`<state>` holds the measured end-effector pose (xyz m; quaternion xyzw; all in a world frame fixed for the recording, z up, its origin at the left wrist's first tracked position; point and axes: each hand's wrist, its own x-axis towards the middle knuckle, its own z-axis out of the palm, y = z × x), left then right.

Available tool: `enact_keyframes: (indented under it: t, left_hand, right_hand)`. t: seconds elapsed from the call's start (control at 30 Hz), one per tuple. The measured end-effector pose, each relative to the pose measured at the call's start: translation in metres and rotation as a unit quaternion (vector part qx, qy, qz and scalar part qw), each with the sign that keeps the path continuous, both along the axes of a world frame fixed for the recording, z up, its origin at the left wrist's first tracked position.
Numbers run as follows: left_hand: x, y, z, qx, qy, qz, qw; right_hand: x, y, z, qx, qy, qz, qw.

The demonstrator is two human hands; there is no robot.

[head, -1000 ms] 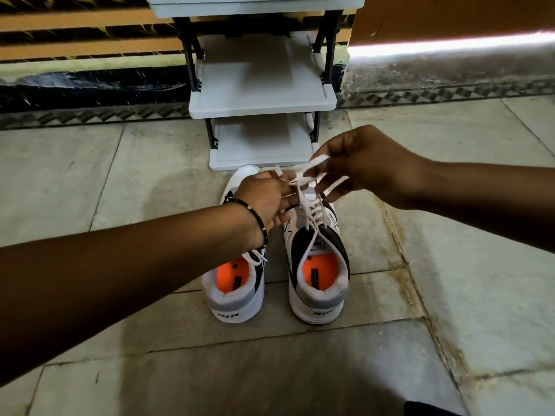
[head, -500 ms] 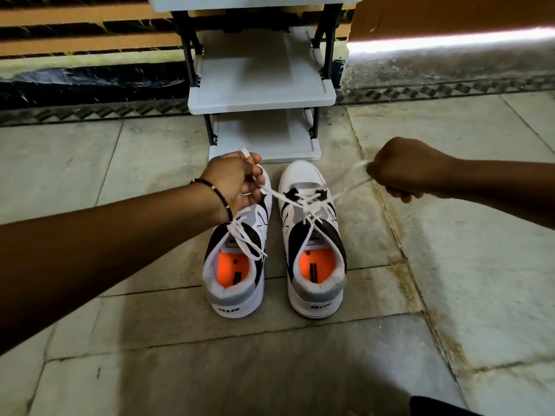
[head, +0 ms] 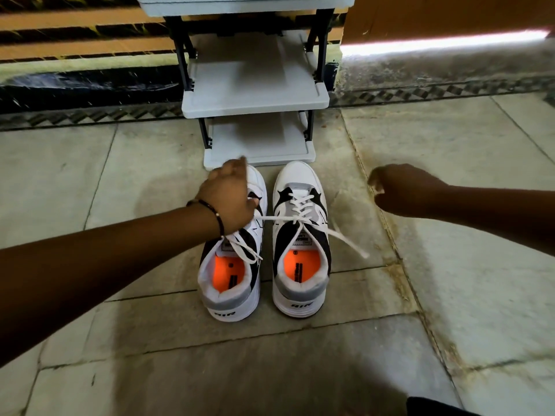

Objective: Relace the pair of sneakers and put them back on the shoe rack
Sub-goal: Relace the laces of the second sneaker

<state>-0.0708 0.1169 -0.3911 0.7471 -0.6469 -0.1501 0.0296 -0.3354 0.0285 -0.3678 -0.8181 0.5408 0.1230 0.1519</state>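
Note:
Two white, black and grey sneakers with orange insoles stand side by side on the floor, toes toward the shoe rack (head: pixel 255 107). My left hand (head: pixel 229 199) hovers over the front of the left sneaker (head: pixel 228 291), fingers closed on one end of the white lace (head: pixel 277 218), which runs taut from the right sneaker (head: pixel 297 178). The other lace end (head: pixel 350 241) lies loose across that sneaker's right side and onto the floor. My right hand (head: pixel 402 189) is a closed fist to the right of the sneakers, with nothing visible in it.
The grey plastic rack has bare tiers, the lowest (head: pixel 258 159) just beyond the sneaker toes. Stone floor tiles (head: pixel 450 265) spread all around. A wall with a patterned border (head: pixel 90 115) runs behind the rack.
My right hand has let go of its lace end, which has dropped beside the right sneaker. My left hand has moved lower and still pulls its end to the left.

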Motion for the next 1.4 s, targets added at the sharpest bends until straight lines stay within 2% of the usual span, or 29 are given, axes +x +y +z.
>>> enact_keyframes:
  t: [0.03, 0.1, 0.17, 0.23, 0.3, 0.4, 0.63, 0.73, 1.13, 1.4]
  left_hand:
    - [-0.006, 0.002, -0.001, -0.006, -0.022, -0.057, 0.998]
    - [-0.017, 0.006, -0.004, 0.015, -0.051, -0.141, 0.989]
    - [-0.026, 0.009, -0.007, 0.042, -0.087, -0.184, 0.978]
    - [-0.030, 0.009, -0.007, 0.022, -0.128, -0.226, 0.965]
    - [-0.032, 0.008, -0.002, 0.000, -0.107, -0.227, 0.968]
    - [-0.033, 0.007, 0.007, -0.009, -0.074, -0.220, 0.973]
    - [-0.028, 0.004, 0.011, -0.045, -0.144, -0.261, 0.953]
    - [-0.024, 0.003, 0.008, -0.034, -0.173, -0.269, 0.947]
    - [-0.020, -0.005, 0.012, -0.034, -0.187, -0.278, 0.942]
    - [-0.018, 0.000, 0.004, -0.047, -0.179, -0.297, 0.937]
  right_hand:
    - [0.006, 0.002, 0.002, -0.015, -0.043, 0.030, 0.999]
    - [0.021, 0.013, 0.005, 0.012, -0.108, 0.082, 0.991]
    - [0.034, 0.027, 0.003, 0.068, -0.113, 0.113, 0.985]
    - [0.044, 0.039, -0.002, 0.085, -0.077, 0.143, 0.983]
    - [0.050, 0.045, -0.008, 0.065, -0.068, 0.159, 0.983]
    - [0.057, 0.046, -0.013, 0.050, -0.100, 0.141, 0.984]
    - [0.050, 0.037, -0.008, -0.012, -0.082, 0.214, 0.973]
    - [0.044, 0.036, -0.010, -0.032, -0.057, 0.245, 0.967]
    - [0.050, 0.029, -0.005, -0.036, -0.049, 0.257, 0.964]
    - [0.050, 0.037, -0.008, 0.016, 0.009, 0.228, 0.973]
